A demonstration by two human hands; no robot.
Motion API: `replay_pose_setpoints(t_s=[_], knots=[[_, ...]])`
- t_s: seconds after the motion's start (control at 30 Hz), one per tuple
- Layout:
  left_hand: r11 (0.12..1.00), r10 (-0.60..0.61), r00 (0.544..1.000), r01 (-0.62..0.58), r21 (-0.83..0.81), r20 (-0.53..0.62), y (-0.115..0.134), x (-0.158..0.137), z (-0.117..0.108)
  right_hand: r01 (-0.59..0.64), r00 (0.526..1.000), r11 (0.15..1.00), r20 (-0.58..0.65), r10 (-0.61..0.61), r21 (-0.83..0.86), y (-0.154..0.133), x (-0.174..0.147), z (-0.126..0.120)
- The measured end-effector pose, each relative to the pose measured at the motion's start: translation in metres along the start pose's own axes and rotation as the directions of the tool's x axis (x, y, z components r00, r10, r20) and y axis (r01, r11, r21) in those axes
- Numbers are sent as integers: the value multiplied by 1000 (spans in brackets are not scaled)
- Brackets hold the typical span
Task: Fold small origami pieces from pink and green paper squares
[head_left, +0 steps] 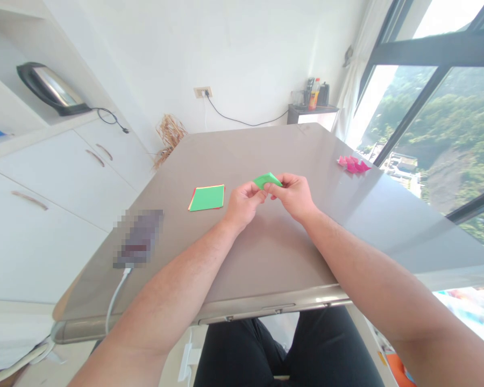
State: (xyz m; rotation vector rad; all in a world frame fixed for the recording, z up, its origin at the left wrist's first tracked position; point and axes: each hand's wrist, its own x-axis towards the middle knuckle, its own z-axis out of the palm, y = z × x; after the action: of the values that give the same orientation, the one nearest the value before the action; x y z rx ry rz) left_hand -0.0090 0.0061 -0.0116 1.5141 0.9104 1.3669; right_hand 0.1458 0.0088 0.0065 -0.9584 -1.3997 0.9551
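Note:
A small folded piece of green paper (267, 179) is held above the middle of the table between both hands. My left hand (244, 204) pinches its left lower edge between thumb and fingers. On the right side, my right hand (293, 194) grips the paper with the thumb laid across its front. The fingers partly cover the lower part of the paper, so its full folded shape is hidden. To the left of my hands lies a stack of square coloured paper (207, 198), green on top with red and yellow edges showing.
Pink folded paper pieces (353, 164) lie near the table's right edge by the window. A blurred dark device (139, 239) with a white cable (116, 293) rests at the left of the grey table (266, 269). A kettle (54, 88) stands on the left shelf.

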Motion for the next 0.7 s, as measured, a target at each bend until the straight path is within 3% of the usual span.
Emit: replay_pose_setpoints(t_s=[0.4, 0.7], knots=[[999, -13, 1000, 14, 49, -17, 3, 0, -3, -9, 995, 1000, -99, 9, 1, -6, 0, -5], [998, -16, 1000, 17, 55, -26, 5, 2, -2, 59, 994, 998, -86, -62, -36, -11, -2, -9]])
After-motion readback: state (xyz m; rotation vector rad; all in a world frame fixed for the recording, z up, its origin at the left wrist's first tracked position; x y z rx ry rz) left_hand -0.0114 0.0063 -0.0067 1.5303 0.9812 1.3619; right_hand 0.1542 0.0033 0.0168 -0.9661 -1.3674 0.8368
